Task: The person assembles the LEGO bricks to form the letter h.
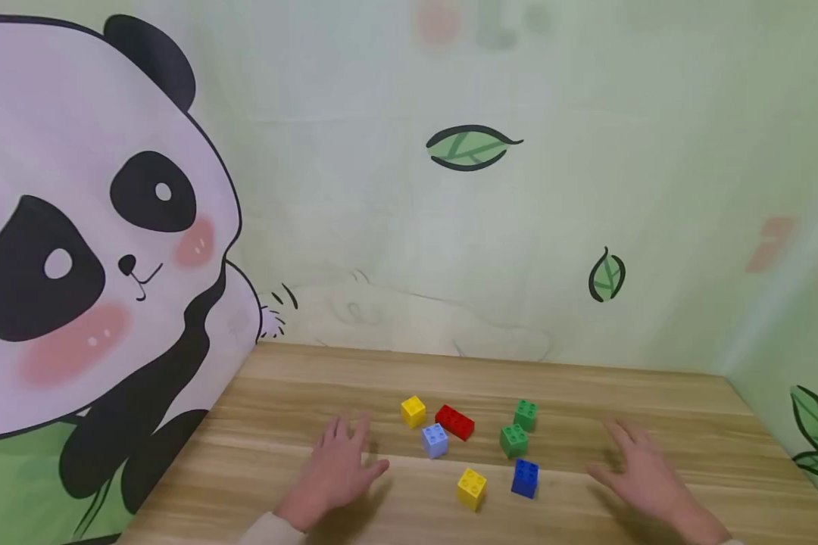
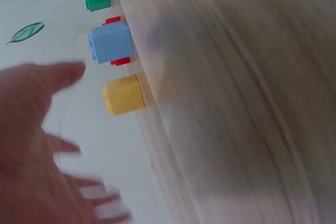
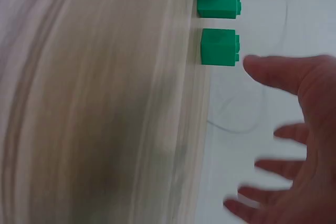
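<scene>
Several studded toy bricks stand apart on the wooden table. Toward the back left are a yellow brick (image 1: 413,412), a long red brick (image 1: 454,422) and a light blue brick (image 1: 434,440). Two green bricks (image 1: 514,440) stand to the right, one behind the other. Nearer the front are another yellow brick (image 1: 472,489) and a dark blue brick (image 1: 525,478). My left hand (image 1: 337,471) hovers left of the bricks, fingers spread, holding nothing. On the right side my right hand (image 1: 647,477) is likewise spread and holds nothing; the dark blue brick is nearest it in the head view.
The wooden table (image 1: 259,416) meets a pale green backdrop (image 1: 354,189) printed with leaves. A large printed panda (image 1: 177,136) covers the left side. Another backdrop panel (image 1: 804,325) borders the table's right edge.
</scene>
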Demonstrator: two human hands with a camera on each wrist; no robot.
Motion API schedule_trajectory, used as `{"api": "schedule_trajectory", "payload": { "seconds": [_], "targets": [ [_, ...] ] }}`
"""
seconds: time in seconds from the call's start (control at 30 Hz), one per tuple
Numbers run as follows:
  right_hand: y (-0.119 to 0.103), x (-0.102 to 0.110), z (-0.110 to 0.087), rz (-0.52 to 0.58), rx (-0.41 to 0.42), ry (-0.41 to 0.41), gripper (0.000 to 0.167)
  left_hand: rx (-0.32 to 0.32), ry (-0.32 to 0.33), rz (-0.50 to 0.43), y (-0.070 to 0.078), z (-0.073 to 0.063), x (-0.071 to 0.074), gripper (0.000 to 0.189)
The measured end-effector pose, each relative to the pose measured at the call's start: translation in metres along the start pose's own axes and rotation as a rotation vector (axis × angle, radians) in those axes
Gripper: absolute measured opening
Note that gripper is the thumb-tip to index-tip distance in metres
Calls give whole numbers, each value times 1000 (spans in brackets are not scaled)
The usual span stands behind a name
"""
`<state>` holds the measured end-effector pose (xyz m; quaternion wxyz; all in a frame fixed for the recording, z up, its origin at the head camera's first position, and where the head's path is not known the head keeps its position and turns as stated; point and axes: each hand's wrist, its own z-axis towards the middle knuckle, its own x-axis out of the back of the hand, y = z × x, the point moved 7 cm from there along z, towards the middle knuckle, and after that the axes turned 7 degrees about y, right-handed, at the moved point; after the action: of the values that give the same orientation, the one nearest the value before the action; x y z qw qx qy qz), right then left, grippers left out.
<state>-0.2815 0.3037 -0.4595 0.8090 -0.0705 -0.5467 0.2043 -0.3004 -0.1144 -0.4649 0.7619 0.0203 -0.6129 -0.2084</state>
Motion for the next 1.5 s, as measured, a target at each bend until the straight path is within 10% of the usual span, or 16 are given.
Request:
{"api": "schedule_trajectory", "payload": {
  "seconds": [0.37,0.77,1.13,1.5],
  "targets": [
    [-22,-12,-7,236,172,-140,70,-272,-115,-352,34,5,-8,61],
    [-42,-31,-3,360,157,-338,59,-253,-276,-585,70,9,-29,52],
    [-59,-41,0,371,185,-329,57,-260,-339,-632,97,15,-55,58],
    [-67,-53,5,424,145,-411,53,-110,-449,-663,105,20,-72,62]
  ]
}}
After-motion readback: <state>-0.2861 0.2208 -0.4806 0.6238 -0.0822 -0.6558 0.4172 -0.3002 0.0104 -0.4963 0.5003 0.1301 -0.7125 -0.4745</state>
